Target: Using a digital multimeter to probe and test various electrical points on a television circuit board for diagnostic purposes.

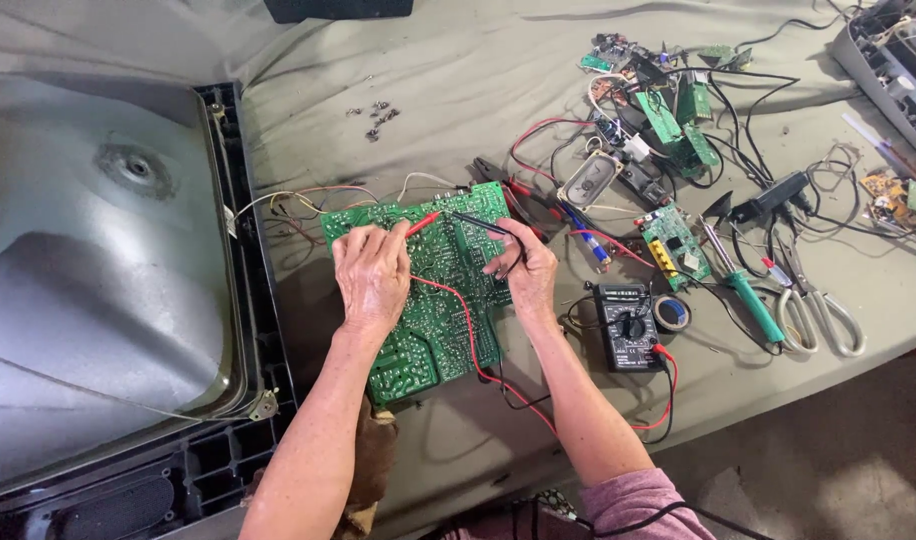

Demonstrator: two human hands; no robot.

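Note:
A large green circuit board (440, 300) lies solder side up on the cloth-covered table. My left hand (371, 272) rests on it and pinches the red probe (423, 222), tip down near the board's top. My right hand (525, 265) holds the black probe (478, 222), whose tip also touches the board's upper part. Red and black leads run across the board to a black multimeter (626, 325) just right of my right wrist.
A grey picture tube (98, 270) in its black frame fills the left. To the right lie a green-handled soldering iron (753, 300), scissors (818, 310), a solder roll (672, 312), a small speaker (590, 180), smaller green boards (673, 240) and tangled wires. Loose screws (375, 115) sit farther back.

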